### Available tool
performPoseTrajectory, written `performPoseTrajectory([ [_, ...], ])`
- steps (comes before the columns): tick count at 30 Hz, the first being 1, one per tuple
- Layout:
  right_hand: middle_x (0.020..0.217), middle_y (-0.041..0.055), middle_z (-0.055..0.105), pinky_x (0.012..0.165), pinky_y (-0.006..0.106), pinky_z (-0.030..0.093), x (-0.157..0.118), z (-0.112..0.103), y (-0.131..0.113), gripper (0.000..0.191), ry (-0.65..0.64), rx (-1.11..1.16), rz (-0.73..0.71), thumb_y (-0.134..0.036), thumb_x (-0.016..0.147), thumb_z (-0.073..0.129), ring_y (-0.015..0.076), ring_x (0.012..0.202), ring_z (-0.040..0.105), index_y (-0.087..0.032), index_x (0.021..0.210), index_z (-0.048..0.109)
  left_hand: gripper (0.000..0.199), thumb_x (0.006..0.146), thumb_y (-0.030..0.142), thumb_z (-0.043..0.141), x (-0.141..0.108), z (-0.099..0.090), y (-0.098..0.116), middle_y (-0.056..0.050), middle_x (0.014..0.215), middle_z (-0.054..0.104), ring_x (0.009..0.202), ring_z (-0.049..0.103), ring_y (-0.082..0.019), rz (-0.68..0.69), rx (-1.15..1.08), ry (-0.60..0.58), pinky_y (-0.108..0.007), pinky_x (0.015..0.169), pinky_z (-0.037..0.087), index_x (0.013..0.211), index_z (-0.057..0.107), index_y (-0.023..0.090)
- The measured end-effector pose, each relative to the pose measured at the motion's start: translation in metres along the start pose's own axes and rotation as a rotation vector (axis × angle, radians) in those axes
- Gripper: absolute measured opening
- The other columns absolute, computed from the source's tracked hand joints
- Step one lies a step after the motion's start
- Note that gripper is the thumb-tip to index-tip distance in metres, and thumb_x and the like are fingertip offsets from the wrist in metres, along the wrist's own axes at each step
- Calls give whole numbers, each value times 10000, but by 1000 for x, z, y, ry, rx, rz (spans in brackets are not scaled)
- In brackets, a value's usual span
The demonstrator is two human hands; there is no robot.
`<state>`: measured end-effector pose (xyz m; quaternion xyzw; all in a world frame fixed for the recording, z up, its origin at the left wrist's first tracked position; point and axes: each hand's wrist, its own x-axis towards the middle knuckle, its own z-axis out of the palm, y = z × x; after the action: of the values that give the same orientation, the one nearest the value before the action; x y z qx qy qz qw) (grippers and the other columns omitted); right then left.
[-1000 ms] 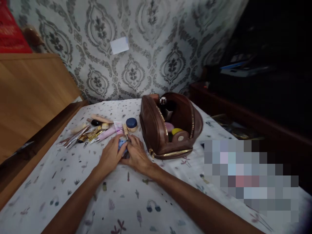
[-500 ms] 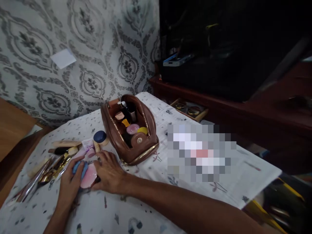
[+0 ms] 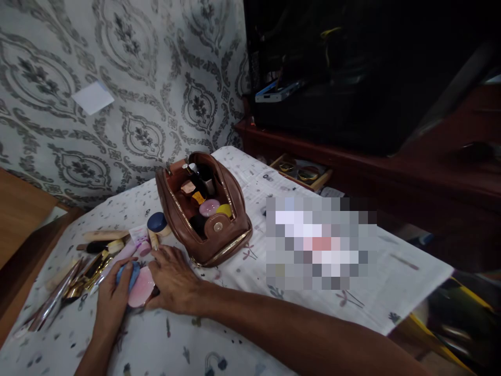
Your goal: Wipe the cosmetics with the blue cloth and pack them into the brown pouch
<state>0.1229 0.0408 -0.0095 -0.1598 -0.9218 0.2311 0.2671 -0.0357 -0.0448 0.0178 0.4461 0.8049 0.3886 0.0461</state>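
Observation:
My left hand [image 3: 108,292] is closed on a crumpled blue, sponge-like piece [image 3: 131,274]; its exact kind is unclear. Right beside that, a round pink compact [image 3: 141,287] lies low over the cloth. My right hand [image 3: 175,281] grips the compact's right side, thumb at the near edge and fingers at the far edge. Something dark shows under that edge, partly hidden by the hand. Just beyond the fingers are a pink-and-white tube [image 3: 140,239] and a jar with a dark blue lid [image 3: 157,223].
An unzipped brown bag [image 3: 235,222] holding several cosmetics stands behind my right hand. Makeup brushes [image 3: 58,292] and gold tubes [image 3: 76,287] lie at the left. A blurred-out patch [image 3: 321,245] covers something at the right. A small drawer [image 3: 323,180] sits beyond the table edge.
The view has turned slightly, so the bag and wall sit a little further left. Both hands stay at the blue piece and the pink compact, with hardly any movement.

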Motion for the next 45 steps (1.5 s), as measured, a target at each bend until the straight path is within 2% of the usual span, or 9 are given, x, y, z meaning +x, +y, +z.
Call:
performPoseTrajectory([
  [8, 1391, 144, 566, 1121, 469, 408, 3, -1, 0, 714, -24, 74, 12, -556, 675, 868, 339, 1346, 425, -111, 1176, 622, 459, 811, 646, 556, -2, 0, -2, -43, 950, 733, 985, 649, -277, 28, -20, 1, -373, 926, 481, 929, 668, 217],
  [11, 1328, 149, 609, 1108, 460, 413, 3, -4, 0, 682, -20, 113, 8, -500, 669, 887, 328, 1327, 447, -113, 1159, 614, 452, 811, 648, 559, -2, -1, 0, -39, 952, 736, 1004, 645, -281, 35, -31, 9, -379, 943, 476, 920, 667, 223],
  [15, 1228, 143, 663, 1075, 462, 422, 2, -3, 0, 616, -19, 156, 6, -468, 694, 877, 323, 1310, 479, -145, 1139, 600, 470, 815, 660, 550, -3, 0, 2, -37, 938, 736, 963, 652, -273, 23, -59, 31, -364, 892, 488, 931, 667, 219],
  [18, 1215, 138, 676, 1059, 458, 424, 2, -3, 0, 613, -25, 176, 13, -447, 691, 882, 327, 1303, 496, -163, 1149, 590, 478, 821, 657, 558, -5, 0, 2, -41, 953, 732, 950, 647, -263, 24, -100, 35, -353, 883, 482, 946, 669, 210],
  [26, 1237, 124, 668, 1055, 438, 415, 2, -2, 1, 587, 33, 238, -28, -418, 754, 842, 305, 1265, 520, -160, 1197, 556, 463, 818, 628, 619, -6, 1, 3, -41, 1054, 734, 1036, 642, -246, -81, -280, 69, -319, 919, 487, 1005, 684, 209],
  [29, 1250, 111, 658, 1032, 420, 423, 2, -3, 1, 564, 55, 256, -38, -406, 780, 825, 291, 1228, 539, -169, 1213, 551, 461, 818, 617, 622, -4, 5, 3, -44, 1036, 745, 1008, 673, -239, -143, -383, 78, -328, 914, 518, 1025, 682, 209],
  [34, 1231, 95, 662, 995, 398, 437, 0, -6, -3, 522, 77, 273, -28, -379, 803, 815, 271, 1175, 565, -187, 1218, 562, 382, 762, 549, 653, -2, 11, 2, -27, 891, 764, 860, 716, -229, -269, -587, 124, -343, 825, 580, 957, 704, 224],
  [40, 1290, 108, 642, 1008, 417, 429, -1, 1, -2, 618, 79, 244, -57, -370, 793, 831, 289, 1194, 558, -177, 1300, 534, 435, 613, 538, 776, -2, 14, 2, -11, 756, 745, 740, 709, -220, -306, -717, 190, -306, 672, 560, 881, 703, 204],
  [45, 1396, 140, 589, 1062, 447, 409, -1, 3, 0, 770, 51, 251, -98, -384, 822, 803, 301, 1271, 517, -167, 1458, 426, 479, 542, 528, 848, -2, 12, 0, 2, 777, 742, 712, 681, -175, -322, -789, 199, -266, 676, 535, 855, 718, 189],
])
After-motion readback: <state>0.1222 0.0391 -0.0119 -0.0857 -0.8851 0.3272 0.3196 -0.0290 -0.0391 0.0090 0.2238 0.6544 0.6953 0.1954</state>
